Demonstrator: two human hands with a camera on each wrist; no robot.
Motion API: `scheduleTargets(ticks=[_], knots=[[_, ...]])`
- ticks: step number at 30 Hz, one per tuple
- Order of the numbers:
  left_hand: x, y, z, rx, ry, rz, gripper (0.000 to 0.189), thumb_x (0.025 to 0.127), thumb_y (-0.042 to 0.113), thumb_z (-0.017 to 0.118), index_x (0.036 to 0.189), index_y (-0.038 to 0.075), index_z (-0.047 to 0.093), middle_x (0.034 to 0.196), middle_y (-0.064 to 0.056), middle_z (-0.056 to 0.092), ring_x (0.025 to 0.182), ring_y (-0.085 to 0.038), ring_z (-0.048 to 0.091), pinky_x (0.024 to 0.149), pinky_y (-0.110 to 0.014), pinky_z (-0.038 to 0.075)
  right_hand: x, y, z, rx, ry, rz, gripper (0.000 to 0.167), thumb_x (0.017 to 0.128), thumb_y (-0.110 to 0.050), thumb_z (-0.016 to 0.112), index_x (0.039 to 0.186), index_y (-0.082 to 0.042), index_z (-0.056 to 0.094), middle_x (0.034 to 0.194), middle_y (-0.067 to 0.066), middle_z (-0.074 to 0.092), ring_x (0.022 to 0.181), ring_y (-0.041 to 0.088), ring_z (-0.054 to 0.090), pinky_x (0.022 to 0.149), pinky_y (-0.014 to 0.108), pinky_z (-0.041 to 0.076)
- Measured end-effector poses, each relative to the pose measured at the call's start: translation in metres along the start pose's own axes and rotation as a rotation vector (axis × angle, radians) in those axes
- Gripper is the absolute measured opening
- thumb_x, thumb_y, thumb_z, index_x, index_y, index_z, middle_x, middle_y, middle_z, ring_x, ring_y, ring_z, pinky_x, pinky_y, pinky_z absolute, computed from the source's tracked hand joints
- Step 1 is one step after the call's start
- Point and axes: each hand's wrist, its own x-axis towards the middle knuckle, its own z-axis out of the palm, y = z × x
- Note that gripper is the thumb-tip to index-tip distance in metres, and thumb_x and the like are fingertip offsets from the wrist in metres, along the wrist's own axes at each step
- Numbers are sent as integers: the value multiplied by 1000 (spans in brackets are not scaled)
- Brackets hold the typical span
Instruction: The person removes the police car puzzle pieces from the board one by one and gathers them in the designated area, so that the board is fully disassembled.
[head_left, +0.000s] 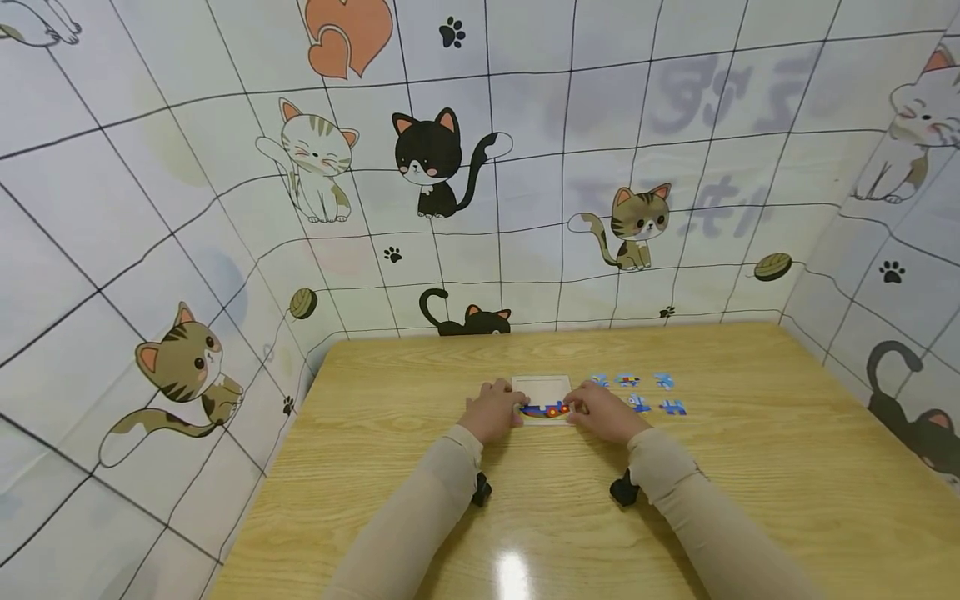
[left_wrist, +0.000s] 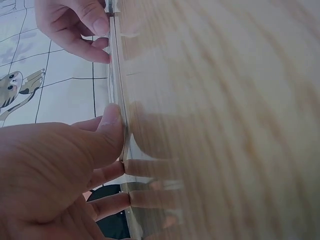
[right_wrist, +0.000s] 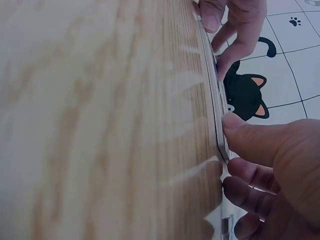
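A light wooden puzzle tray [head_left: 542,385] lies flat on the table, with a strip of joined blue, red and yellow puzzle pieces [head_left: 545,412] along its near side. My left hand [head_left: 492,412] grips the tray's left side; in the left wrist view its thumb [left_wrist: 111,120] lies on the edge and the other fingers touch the tabletop. From the right, my right hand [head_left: 606,413] grips the opposite side, its thumb [right_wrist: 237,132] on the tray near a corner. The tray's surface is seen only edge-on in both wrist views, and fingers hide parts of its sides.
Several loose blue puzzle pieces [head_left: 672,407] lie on the table right of the tray, some close to the right hand. The wooden table [head_left: 420,375] meets a cat-patterned cloth wall [head_left: 536,250] at the back and sides. Dark wrist cameras [head_left: 624,490] sit under the sleeves.
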Motion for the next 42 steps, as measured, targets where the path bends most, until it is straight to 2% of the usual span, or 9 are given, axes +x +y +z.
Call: scheduleTargets(ticks=[4, 12, 18, 27, 35, 42], knots=[[2, 2, 0, 4, -3, -5, 36, 101, 32, 64, 136, 32, 66, 143, -3, 49, 127, -31, 45, 96, -69, 43, -2, -3, 0, -26, 11, 11, 23, 99, -13, 68, 119, -3, 69, 99, 6, 54, 80, 17, 49, 72, 37, 46], [1, 1, 0, -1, -2, -16, 37, 99, 33, 65, 136, 33, 66, 144, -3, 49, 128, -30, 45, 97, -69, 43, 1, -9, 1, 8, 5, 46, 18, 98, -9, 68, 115, -1, 64, 98, 7, 50, 85, 18, 48, 77, 38, 46], [-1, -2, 0, -25, -4, -22, 38, 100, 34, 64, 138, 32, 65, 146, -3, 48, 131, -32, 43, 98, -70, 41, 6, -11, 3, 9, 0, 25, 17, 97, -6, 68, 111, 1, 61, 95, 7, 50, 83, 20, 47, 76, 39, 44], [3, -3, 2, -9, -7, -21, 39, 99, 36, 64, 138, 34, 65, 145, -2, 49, 130, -30, 44, 97, -67, 43, 9, -11, 2, 24, -28, 76, 22, 98, -6, 67, 119, 2, 65, 107, 10, 61, 97, 24, 60, 86, 45, 52], [6, -1, 1, -22, -14, -38, 40, 99, 35, 64, 138, 35, 64, 145, -1, 48, 132, -30, 43, 100, -70, 40, 10, -6, -1, 11, -5, 44, 21, 97, -7, 70, 115, 2, 70, 100, 7, 64, 91, 21, 61, 82, 43, 53], [4, 1, 2, -25, -17, -29, 39, 99, 34, 65, 138, 33, 65, 143, -2, 49, 131, -31, 44, 98, -69, 41, 5, 5, 2, 65, 42, -2, 21, 95, -9, 72, 114, -1, 69, 95, 3, 61, 83, 17, 56, 75, 39, 50]])
